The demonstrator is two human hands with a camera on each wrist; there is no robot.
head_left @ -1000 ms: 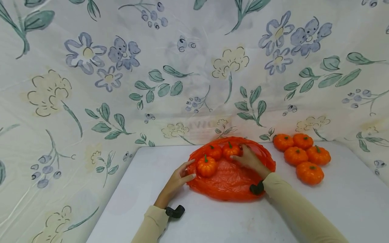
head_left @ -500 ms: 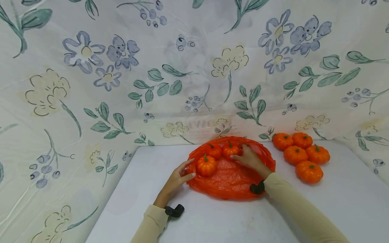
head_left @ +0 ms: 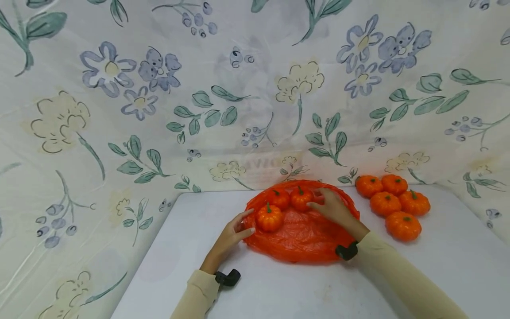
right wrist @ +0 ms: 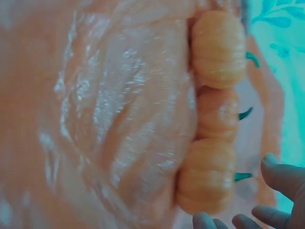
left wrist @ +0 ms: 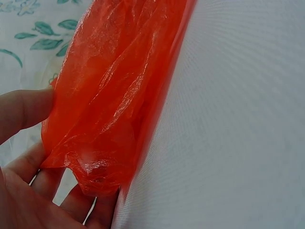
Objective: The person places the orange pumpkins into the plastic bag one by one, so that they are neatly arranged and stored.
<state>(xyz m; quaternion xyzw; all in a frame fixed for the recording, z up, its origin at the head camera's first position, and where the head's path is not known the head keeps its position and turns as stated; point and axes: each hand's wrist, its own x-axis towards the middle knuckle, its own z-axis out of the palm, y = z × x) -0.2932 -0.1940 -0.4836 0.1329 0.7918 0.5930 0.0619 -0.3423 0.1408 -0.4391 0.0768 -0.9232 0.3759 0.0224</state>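
Note:
A red plastic bag (head_left: 303, 239) is spread on the table with three small orange pumpkins on it. One pumpkin (head_left: 269, 218) sits near the bag's left side. Behind it are a second pumpkin (head_left: 279, 199) and a third pumpkin (head_left: 301, 198). My left hand (head_left: 229, 235) touches the bag's left edge; in the left wrist view its thumb and spread fingers (left wrist: 31, 162) lie along the crumpled plastic. Just right of the third pumpkin is my right hand (head_left: 334, 210), fingers loosely bent and apart. The right wrist view shows those fingers (right wrist: 271, 217) beside the nearest pumpkin (right wrist: 207, 176), holding nothing.
Several more orange pumpkins (head_left: 385, 204) are grouped on the white table (head_left: 191, 221) to the right of the bag. A floral sheet (head_left: 255, 110) hangs behind the table's back edge. Each wrist bears a black camera (head_left: 228, 278).
My right hand has drawn back slightly to the right from the third pumpkin, and its wrist has shifted right. The left hand and the pumpkins stay in place.

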